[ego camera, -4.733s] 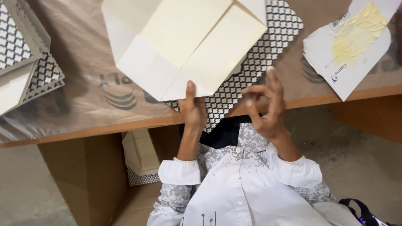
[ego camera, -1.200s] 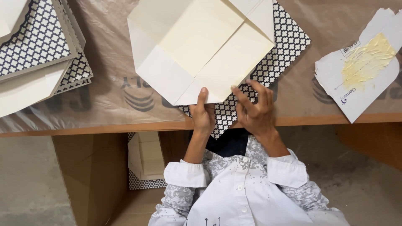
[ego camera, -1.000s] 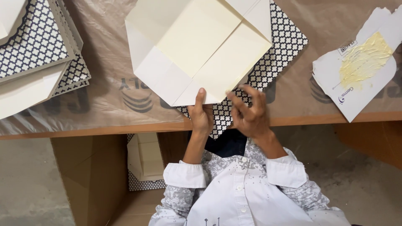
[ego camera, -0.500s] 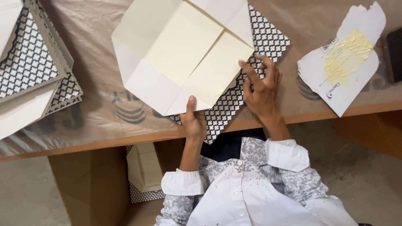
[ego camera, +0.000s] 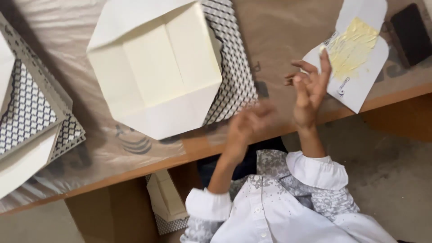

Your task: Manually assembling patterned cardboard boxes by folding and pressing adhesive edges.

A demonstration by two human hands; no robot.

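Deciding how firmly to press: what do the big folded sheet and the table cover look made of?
The folded sheet looks like stiff matte cream paper or thin card: sharp creases, flat flaps, black-and-white patterned outer face. The table cover looks like thin clear plastic film over brown board: wrinkles and soft glare. Neither is certain.

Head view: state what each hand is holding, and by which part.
Nothing is held. The right hand is lifted and open, a fingertip reaching the glue-smeared paper. The left hand, blurred, hovers empty near the edge of the folded cream sheet.
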